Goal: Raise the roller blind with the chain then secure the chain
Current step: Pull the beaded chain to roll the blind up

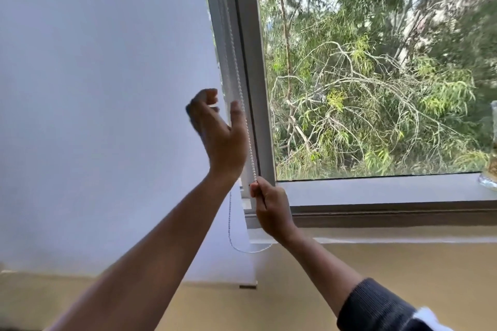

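Observation:
A white roller blind [107, 115] covers the left window pane, and its bottom bar [248, 286] hangs low below the sill. The white bead chain [238, 72] runs down the blind's right edge beside the window frame, and its loop [242, 248] sags below my hands. My right hand [269, 207] is pinched shut on the chain at sill height. My left hand [217, 134] is raised higher up, fingers spread and curled, just left of the chain and touching nothing I can make out.
The grey window frame post [252, 75] stands right of the chain. The right pane shows green trees outside. A window sill [390, 191] runs to the right, with a glass object [492, 158] at its far end. Beige wall lies below.

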Available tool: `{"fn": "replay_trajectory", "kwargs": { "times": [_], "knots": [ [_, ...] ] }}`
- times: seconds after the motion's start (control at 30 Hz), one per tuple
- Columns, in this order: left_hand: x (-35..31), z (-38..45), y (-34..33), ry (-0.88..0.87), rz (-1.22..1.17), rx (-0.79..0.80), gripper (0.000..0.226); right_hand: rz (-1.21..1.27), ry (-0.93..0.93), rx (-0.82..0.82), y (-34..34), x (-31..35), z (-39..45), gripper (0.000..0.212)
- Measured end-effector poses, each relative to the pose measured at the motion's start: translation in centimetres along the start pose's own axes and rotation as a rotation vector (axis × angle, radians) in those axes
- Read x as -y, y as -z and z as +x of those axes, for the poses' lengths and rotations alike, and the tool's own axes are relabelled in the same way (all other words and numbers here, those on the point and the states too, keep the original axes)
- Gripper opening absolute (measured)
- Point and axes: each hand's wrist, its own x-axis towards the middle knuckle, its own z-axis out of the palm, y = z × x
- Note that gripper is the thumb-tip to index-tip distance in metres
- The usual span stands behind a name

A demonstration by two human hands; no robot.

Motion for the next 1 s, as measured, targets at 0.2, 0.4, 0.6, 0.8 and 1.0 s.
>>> {"fn": "replay_trajectory", "kwargs": {
  "times": [0.2, 0.4, 0.6, 0.8, 1.0],
  "knots": [
    [0.7, -2.0, 1.6, -0.246, 0.064, 0.128, 0.019, -0.249, 0.238, -0.096, 0.3, 0.7, -1.5, 0.020],
    [0.8, -0.7, 1.6, 0.269, -0.264, 0.258, 0.013, -0.376, 0.296, -0.086, -0.6, 1.1, -1.5, 0.013],
    [0.8, 0.7, 2.5, 0.483, -0.542, 0.452, 0.052, -0.544, 0.243, -0.049, -1.5, 1.5, -1.1, 0.010],
    [4.1, 0.3, 5.7, 0.550, -0.549, 0.483, 0.051, -0.553, 0.112, 0.158, -3.2, 1.5, -3.2, 0.008],
    [5.1, 1.0, 8.5, 0.530, -0.556, 0.499, 0.050, -0.136, -0.229, 0.235, -4.3, 3.4, -2.7, 0.027]
  ]
}}
